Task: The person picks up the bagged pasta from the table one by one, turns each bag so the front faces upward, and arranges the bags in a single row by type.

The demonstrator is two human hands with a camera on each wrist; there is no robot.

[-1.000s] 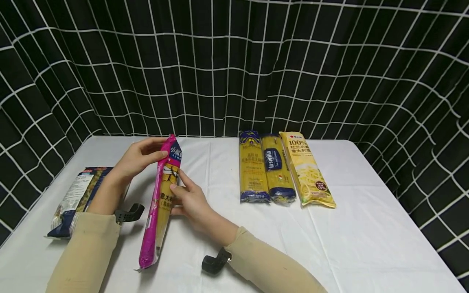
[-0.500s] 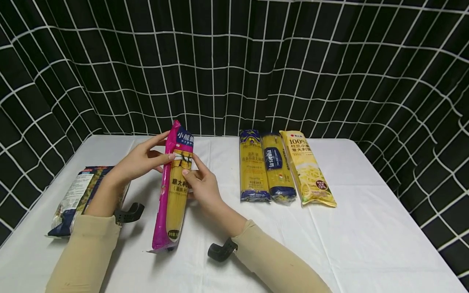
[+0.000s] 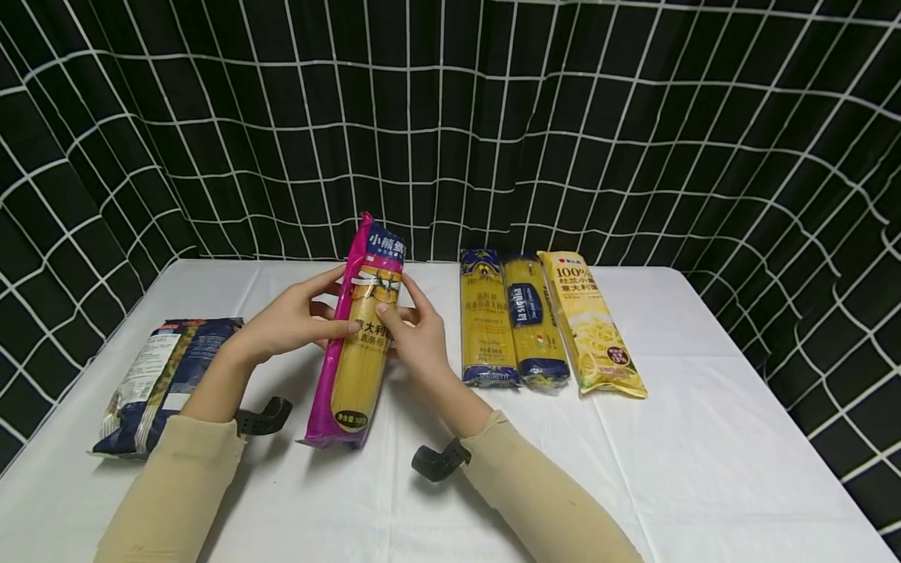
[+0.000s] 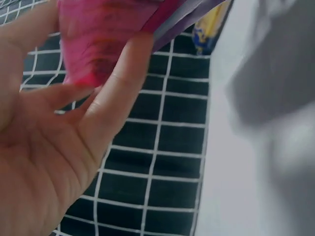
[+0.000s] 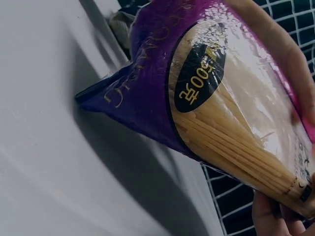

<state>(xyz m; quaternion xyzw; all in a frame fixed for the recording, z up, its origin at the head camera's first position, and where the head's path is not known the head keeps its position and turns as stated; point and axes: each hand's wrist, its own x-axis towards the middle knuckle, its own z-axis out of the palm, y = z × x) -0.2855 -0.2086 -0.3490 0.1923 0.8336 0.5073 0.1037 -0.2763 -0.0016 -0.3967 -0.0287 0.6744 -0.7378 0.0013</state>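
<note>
Both hands hold a magenta packet of spaghetti [image 3: 359,367] with a clear window and a dark blue top, tilted with its top end away from me. At its left edge, my left hand [image 3: 292,319] grips it between thumb and fingers; the left wrist view shows that hand [image 4: 54,137] around the pink side. Opposite, my right hand [image 3: 425,336] pinches the right edge, thumb on the front. Strands show through the window of the spaghetti packet [image 5: 231,128] in the right wrist view. Whether its lower corner touches the table cannot be told.
On the white tablecloth [image 3: 704,438], a blue-and-gold spaghetti packet [image 3: 486,328], a la sicilia packet [image 3: 531,328] and a yellow noodle packet [image 3: 587,328] lie side by side, right of centre. A dark blue pasta bag [image 3: 158,383] lies left. Black grid-patterned cloth [image 3: 450,125] surrounds the table.
Both hands have carried the spaghetti packet rightward and away from me. Its windowed front has turned to face me more. My left thumb now lies lower along the packet.
</note>
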